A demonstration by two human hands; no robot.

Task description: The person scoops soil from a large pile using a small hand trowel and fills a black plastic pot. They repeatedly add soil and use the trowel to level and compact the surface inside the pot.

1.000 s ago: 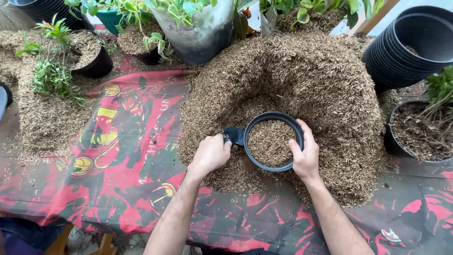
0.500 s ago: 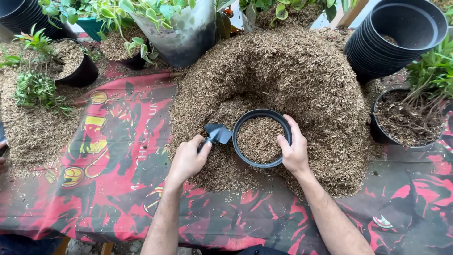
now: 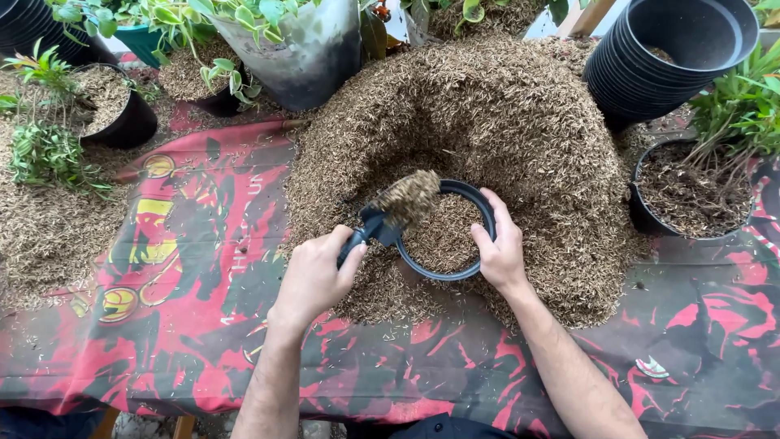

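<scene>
My left hand (image 3: 313,276) grips the handle of a small black scoop (image 3: 383,222), which is heaped with brown husk mix and held over the left rim of a black plastic pot (image 3: 479,213). The pot sits in the hollow of a big mound of husk mix (image 3: 504,106) and is partly filled with the same material. My right hand (image 3: 500,248) clasps the pot's right rim, thumb inside the edge.
A stack of empty black pots (image 3: 674,61) stands at the back right. A pot with soil and a green plant (image 3: 699,191) sits at the right. Potted plants (image 3: 106,106) and a grey bag of plants (image 3: 301,53) line the back left. A red patterned sheet (image 3: 187,268) covers the table.
The scoop was low beside the pot; it now rises loaded with husk mix over the pot's rim. My right hand stays on the pot.
</scene>
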